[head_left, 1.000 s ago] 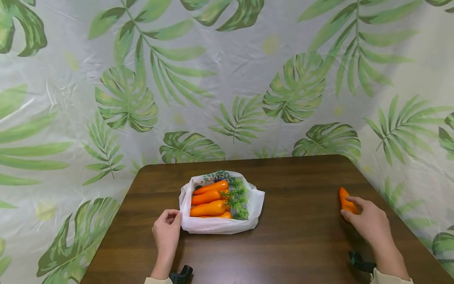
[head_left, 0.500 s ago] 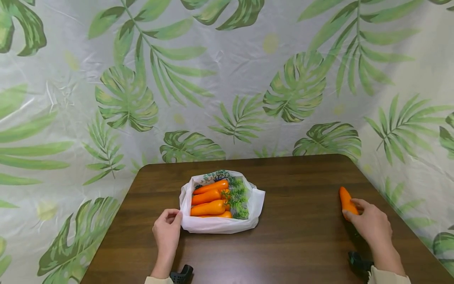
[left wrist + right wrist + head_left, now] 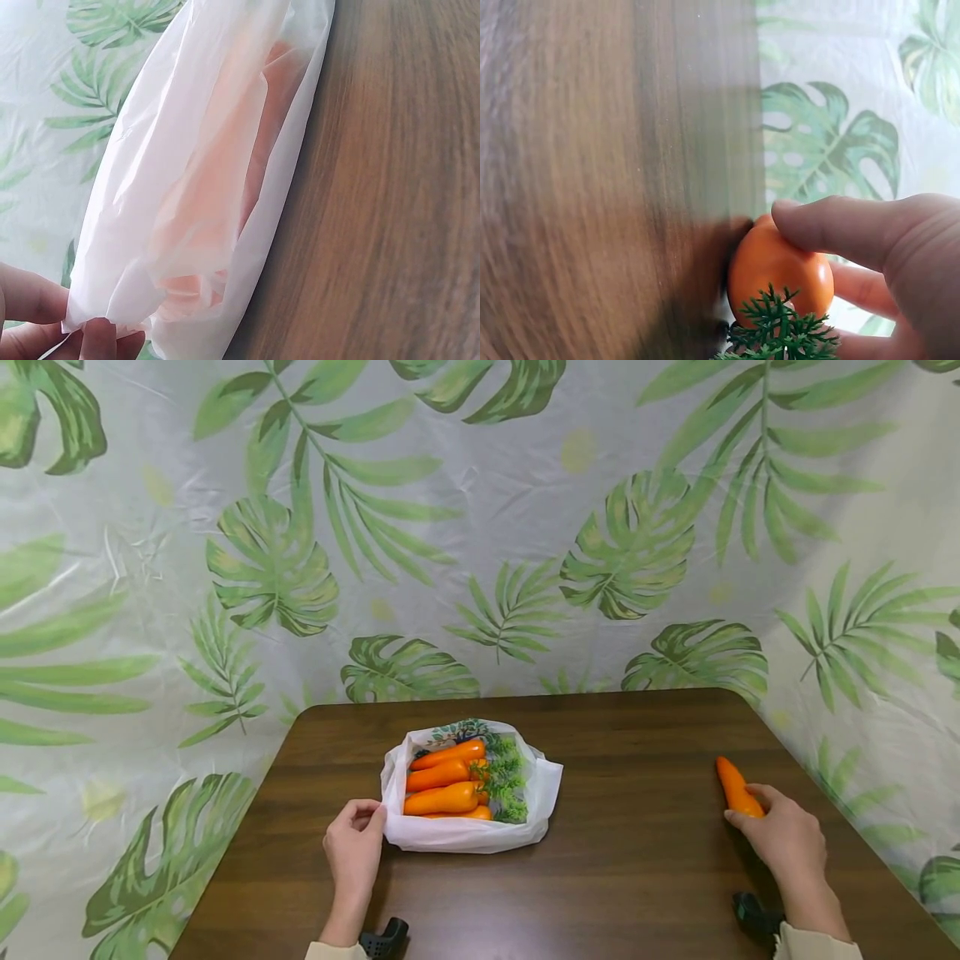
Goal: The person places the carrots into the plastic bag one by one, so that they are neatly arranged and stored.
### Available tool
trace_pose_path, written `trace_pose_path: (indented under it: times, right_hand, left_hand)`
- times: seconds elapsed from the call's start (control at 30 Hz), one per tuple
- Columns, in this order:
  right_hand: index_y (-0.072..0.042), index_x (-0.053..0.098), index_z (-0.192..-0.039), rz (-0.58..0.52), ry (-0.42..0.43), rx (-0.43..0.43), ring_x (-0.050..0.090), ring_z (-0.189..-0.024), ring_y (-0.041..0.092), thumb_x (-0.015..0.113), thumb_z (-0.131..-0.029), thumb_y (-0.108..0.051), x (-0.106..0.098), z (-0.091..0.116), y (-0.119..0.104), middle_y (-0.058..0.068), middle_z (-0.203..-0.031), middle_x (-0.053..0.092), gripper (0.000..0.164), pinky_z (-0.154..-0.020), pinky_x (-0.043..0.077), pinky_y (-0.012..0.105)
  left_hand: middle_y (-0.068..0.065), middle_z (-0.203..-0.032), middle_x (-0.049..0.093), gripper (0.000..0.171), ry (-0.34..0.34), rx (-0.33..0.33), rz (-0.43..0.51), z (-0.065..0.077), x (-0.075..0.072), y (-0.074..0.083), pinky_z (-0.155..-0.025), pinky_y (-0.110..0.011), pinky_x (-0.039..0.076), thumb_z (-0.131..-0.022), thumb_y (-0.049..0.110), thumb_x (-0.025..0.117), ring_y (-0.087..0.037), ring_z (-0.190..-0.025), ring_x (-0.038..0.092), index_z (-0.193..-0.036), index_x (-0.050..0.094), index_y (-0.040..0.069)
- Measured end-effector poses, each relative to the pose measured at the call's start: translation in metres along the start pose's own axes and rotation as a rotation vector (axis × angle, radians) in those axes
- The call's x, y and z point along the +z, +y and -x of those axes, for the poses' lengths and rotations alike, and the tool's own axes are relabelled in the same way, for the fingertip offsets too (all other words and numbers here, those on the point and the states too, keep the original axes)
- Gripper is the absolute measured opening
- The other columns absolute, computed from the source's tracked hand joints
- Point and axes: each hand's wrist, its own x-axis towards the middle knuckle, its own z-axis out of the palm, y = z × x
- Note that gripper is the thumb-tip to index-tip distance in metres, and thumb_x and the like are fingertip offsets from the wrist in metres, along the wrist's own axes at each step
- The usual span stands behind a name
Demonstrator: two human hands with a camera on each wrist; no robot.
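Note:
Near the table's right edge, an orange carrot [image 3: 733,783] is in the grip of my right hand [image 3: 787,839]. The right wrist view shows the thumb on the carrot's thick end, fingers behind it, and a green leafy top [image 3: 784,334] below. Whether the carrot touches the table is hard to tell. My left hand [image 3: 354,847] pinches the left rim of a white plastic bag [image 3: 465,838] between thumb and fingers. Inside the opened bag lie several carrots [image 3: 442,798], their green tops [image 3: 510,785] toward the right. In the left wrist view, orange shows faintly through the plastic [image 3: 202,187].
A dark brown wooden table [image 3: 600,877] carries everything. Behind and around it hangs a pale leaf-printed sheet [image 3: 510,527]. A black wrist device [image 3: 384,937] sits by the left wrist and another black device [image 3: 753,914] by the right wrist.
My right hand has shifted slightly left, and more of the carrot shows beyond its fingers. The left hand keeps its pinch on the bag's rim.

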Motion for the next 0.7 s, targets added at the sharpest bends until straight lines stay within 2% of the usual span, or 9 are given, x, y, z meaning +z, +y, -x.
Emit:
trace_pose_path:
  times: [0.27,0.53,0.7]
  right_hand:
    - [0.001,0.058,-0.133,0.001,0.065,-0.043,0.054,-0.094,0.057,0.077,-0.088,-0.034,0.003,0.0,-0.004,0.041,-0.124,0.055,0.06,-0.068,0.042,0.059]
    - [0.0,0.062,-0.128,-0.008,0.088,-0.064,0.057,-0.088,0.055,0.078,-0.086,-0.031,0.001,0.004,-0.01,0.039,-0.119,0.059,0.055,-0.064,0.041,0.055]
    - [-0.001,0.062,-0.129,-0.015,0.07,-0.056,0.058,-0.086,0.051,0.077,-0.086,-0.034,0.001,0.004,-0.014,0.036,-0.118,0.061,0.057,-0.063,0.041,0.051]
  left_hand:
    - [-0.006,-0.085,0.072,0.006,-0.007,-0.013,-0.008,0.0,-0.001,0.001,-0.062,-0.021,0.052,-0.089,0.014,0.075,-0.02,-0.075,0.067,-0.09,0.076,0.008]
    - [-0.007,-0.085,0.072,0.007,-0.007,-0.011,-0.007,0.0,-0.001,0.003,-0.062,-0.021,0.052,-0.09,0.014,0.075,-0.02,-0.075,0.067,-0.091,0.076,0.007]
    - [-0.006,-0.084,0.072,0.005,-0.003,-0.01,-0.013,0.001,-0.001,0.002,-0.063,-0.022,0.051,-0.089,0.014,0.075,-0.02,-0.074,0.067,-0.09,0.076,0.009]
